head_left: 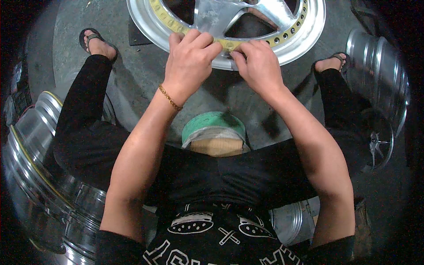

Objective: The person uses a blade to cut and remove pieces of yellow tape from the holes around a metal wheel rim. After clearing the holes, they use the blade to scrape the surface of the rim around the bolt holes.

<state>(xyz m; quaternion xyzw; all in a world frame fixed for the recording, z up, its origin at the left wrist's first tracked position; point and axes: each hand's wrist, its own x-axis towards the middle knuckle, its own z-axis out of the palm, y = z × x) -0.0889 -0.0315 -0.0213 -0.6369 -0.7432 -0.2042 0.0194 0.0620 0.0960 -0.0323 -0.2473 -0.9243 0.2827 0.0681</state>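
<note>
Left hand [191, 59] and right hand [259, 62], fingers curled, work right up against the yellow strip [168, 18] on the silver wheel [152, 31], ahead of the person; whether either pinches it, I can't tell!

The wheel [210, 20] is gleaming silver — its band [167, 18] is showing yellow, dark spots [285, 36] dotting its right. The bracelet [169, 98] is glinting gold; the trousers [84, 90] are showing black — the shirt [203, 240] is bearing white drawings and lettering on black.
</note>
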